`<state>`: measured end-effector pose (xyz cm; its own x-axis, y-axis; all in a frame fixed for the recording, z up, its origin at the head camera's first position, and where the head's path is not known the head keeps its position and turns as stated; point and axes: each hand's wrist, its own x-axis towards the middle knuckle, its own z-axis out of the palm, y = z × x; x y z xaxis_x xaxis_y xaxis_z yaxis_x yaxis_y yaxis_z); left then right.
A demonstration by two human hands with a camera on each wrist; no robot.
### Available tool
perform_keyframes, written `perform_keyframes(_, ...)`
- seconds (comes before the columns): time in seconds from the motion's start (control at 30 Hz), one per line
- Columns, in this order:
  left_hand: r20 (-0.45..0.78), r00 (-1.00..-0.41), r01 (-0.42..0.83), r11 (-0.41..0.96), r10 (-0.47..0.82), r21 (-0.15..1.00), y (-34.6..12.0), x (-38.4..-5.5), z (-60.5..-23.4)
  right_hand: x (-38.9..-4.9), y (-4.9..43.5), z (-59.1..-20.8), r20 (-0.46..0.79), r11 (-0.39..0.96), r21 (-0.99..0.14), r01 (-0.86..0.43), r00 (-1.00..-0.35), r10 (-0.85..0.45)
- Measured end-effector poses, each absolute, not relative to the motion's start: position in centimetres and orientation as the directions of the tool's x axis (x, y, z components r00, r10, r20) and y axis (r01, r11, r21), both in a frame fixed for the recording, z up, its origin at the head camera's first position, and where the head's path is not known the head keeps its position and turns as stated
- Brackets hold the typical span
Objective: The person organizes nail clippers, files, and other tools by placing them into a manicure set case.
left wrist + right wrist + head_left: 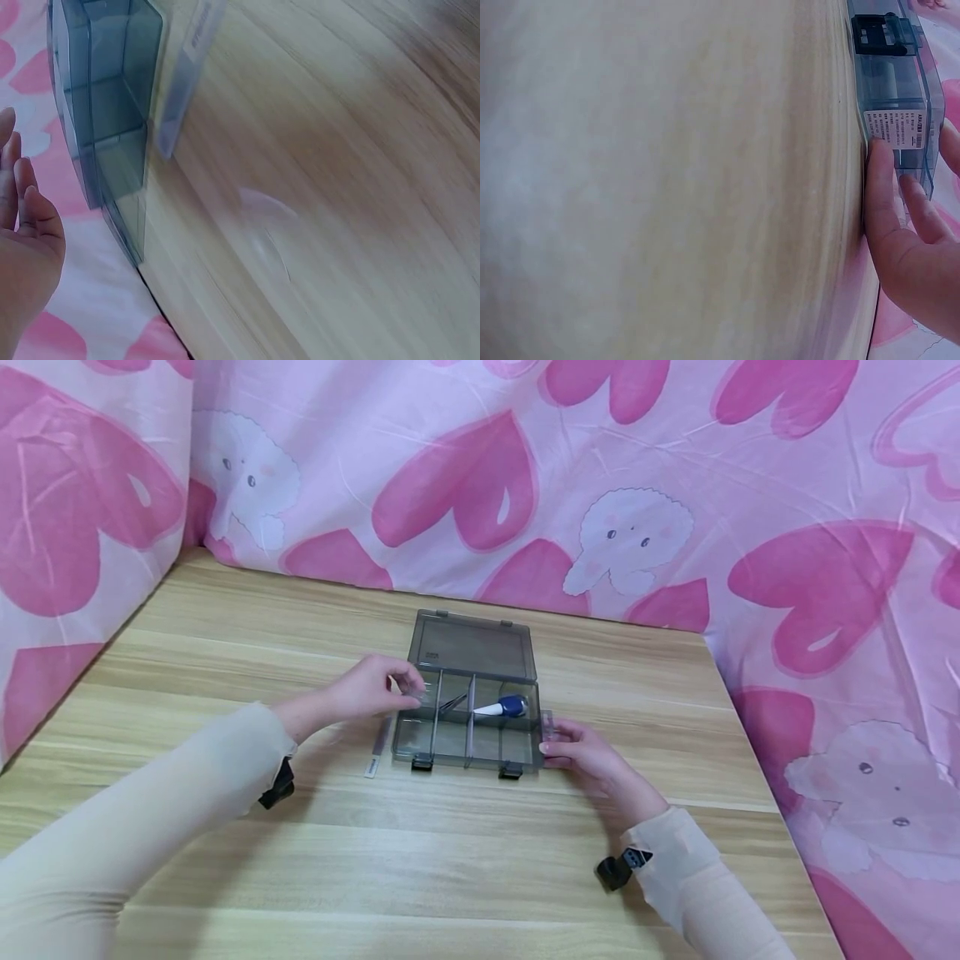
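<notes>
A grey translucent compartment box (487,756) stands on the table with its lid (474,643) folded back. In it lie dark tweezers (452,703) and a blue-and-white nail polish bottle (504,706), crossing the dividers. My left hand (375,687) is over the left back compartment, fingers loosely bent and thumb apart; nothing shows in them in the left wrist view. Just left of the box lies a nail file (377,747). My right hand (588,752) grips the box's right end, thumb at the edge, with fingertips on the side wall beside a printed label (896,130) in the right wrist view.
Two black latches, one at the left (422,762) and one at the right (511,770), hang open at the box's front. A pink heart-patterned curtain (450,485) borders the wooden table (420,860) at the back and both sides.
</notes>
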<state>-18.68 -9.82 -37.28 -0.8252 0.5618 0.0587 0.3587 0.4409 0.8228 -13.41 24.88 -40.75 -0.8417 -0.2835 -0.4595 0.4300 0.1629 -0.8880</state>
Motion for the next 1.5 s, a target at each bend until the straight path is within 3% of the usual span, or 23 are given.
perform_keyframes(0.4,-0.029,-0.783,0.322,0.445,0.621,0.836,-7.4,-18.3,-37.8,-13.4,24.9,-40.9,-0.462,0.130,-0.887,0.444,-0.841,-0.282)
perform_keyframes(1.27,-0.050,-0.736,0.384,0.478,0.675,0.790,-5.7,-17.8,-38.1,-13.6,25.2,-41.4,-0.418,0.097,-0.907,0.411,-0.845,-0.334)
perform_keyframes(1.5,-0.015,-0.754,0.374,0.447,0.657,0.813,-6.3,-18.1,-37.9,-13.5,25.0,-41.1,-0.454,0.122,-0.890,0.438,-0.841,-0.294)
